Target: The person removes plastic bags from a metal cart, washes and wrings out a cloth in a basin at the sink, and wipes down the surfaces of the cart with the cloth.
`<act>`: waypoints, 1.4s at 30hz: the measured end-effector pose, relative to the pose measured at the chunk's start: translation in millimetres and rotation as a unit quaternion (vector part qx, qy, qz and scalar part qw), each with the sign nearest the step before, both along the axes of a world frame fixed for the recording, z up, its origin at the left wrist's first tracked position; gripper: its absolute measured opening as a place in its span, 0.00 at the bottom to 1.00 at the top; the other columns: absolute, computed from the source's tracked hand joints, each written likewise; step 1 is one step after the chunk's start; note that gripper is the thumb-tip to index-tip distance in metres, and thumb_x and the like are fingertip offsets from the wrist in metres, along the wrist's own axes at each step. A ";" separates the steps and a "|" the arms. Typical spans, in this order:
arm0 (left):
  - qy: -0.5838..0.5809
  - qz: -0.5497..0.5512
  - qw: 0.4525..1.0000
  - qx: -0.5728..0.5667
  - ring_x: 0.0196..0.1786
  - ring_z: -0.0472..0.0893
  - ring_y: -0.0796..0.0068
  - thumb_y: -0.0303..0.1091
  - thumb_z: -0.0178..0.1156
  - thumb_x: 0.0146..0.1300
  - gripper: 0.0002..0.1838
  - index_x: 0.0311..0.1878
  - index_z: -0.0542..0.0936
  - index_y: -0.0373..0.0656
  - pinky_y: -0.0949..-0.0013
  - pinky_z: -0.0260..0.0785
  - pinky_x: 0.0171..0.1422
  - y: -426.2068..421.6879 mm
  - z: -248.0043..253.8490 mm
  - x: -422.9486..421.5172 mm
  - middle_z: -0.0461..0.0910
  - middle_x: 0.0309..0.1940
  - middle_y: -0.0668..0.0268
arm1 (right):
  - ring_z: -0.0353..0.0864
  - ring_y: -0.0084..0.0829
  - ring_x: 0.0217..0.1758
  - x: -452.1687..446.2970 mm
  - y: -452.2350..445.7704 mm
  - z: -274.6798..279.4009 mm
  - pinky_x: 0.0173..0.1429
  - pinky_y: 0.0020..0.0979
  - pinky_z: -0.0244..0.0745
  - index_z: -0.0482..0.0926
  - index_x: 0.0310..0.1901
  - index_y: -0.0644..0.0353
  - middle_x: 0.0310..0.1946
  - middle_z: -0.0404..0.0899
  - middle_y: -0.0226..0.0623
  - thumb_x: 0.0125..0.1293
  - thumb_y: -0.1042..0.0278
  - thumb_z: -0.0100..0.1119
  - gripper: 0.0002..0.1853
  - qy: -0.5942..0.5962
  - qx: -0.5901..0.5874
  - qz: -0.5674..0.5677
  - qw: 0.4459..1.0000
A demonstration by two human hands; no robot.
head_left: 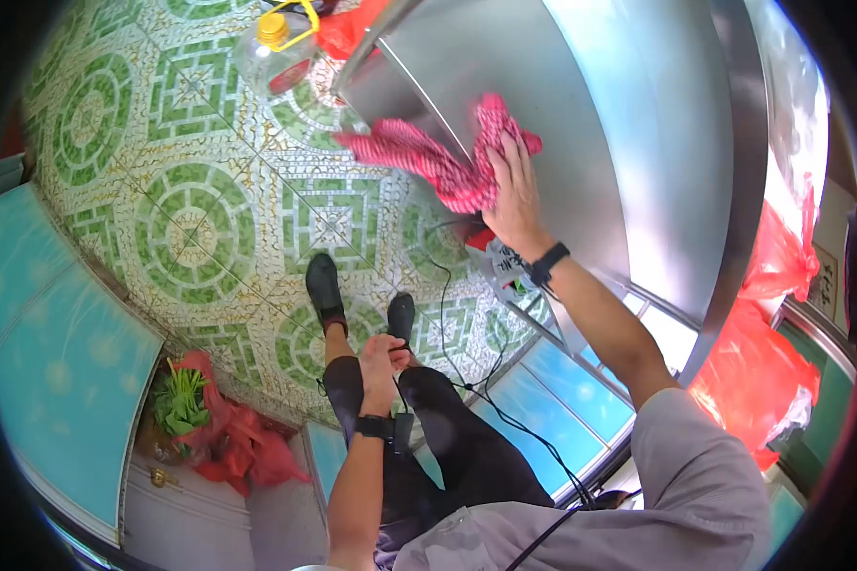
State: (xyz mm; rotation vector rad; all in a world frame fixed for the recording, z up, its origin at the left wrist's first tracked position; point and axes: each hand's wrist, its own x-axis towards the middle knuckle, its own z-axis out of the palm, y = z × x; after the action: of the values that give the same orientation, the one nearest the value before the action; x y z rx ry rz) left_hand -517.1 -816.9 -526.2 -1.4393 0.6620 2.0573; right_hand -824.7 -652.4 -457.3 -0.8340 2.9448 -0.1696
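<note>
A pink-and-white patterned cloth [462, 181] lies bunched on the stainless steel table [581, 171], and one end of it hangs out past the table's edge over the floor. My right hand [516, 195] is on the cloth, fingers pressing it against the metal. My left hand [383, 362] is held in front of my thighs with its fingers curled closed. A thin black cord runs close by that hand, and whatever it may hold is hidden. Each wrist wears a black band.
A clear plastic jug with a yellow cap [274, 33] stands on the green tiled floor near the table corner. Black cables [490, 381] hang beside my legs. Red plastic bags [757, 371] sit at the right; another red bag [238, 443] lies by green vegetables [181, 395] at lower left.
</note>
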 end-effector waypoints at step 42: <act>0.433 -0.135 0.860 -0.231 0.53 0.72 0.74 0.34 0.62 0.64 0.27 0.63 0.67 0.36 0.69 0.69 0.53 130.2 159.8 -103.4 0.73 0.52 0.57 | 0.80 0.34 0.43 77.5 108.9 91.8 0.51 0.32 0.76 0.76 0.52 0.60 0.46 0.79 0.40 0.61 0.65 0.54 0.18 -0.125 -0.544 -0.388 0.733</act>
State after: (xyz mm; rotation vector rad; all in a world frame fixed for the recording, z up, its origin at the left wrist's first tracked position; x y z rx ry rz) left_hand -620.6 -686.6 -366.5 -0.4649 1.6998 2.3433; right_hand -747.2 -543.5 -365.5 0.5083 2.4680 -1.9484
